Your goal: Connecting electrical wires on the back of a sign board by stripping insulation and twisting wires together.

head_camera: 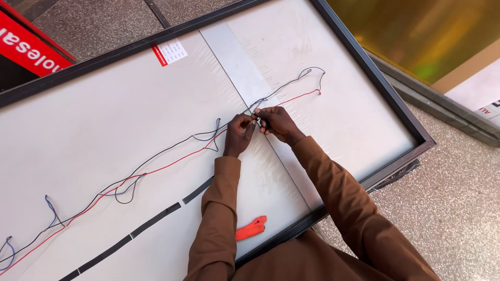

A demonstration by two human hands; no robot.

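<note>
**Both hands pinching thin wires on the white panel**

The left hand (238, 133) and right hand (277, 124) meet fingertip to fingertip over the grey strip (245, 73), fingers pressed together on the wires (172, 156): thin red, black and blue strands running lengthwise across the black-framed white panel (94, 130). Orange pliers (251, 228) lie near the panel's closest edge.

Wires (156, 164) run lengthwise on the panel (94, 119); pliers (251, 229) lie at its near edge.

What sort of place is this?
Probably a workshop or shopfront floor where signs or light panels get wired. A big framed white panel lies on speckled stone flooring, both hands pinch thin wires strung across it, and an orange tool lies nearby.
</note>
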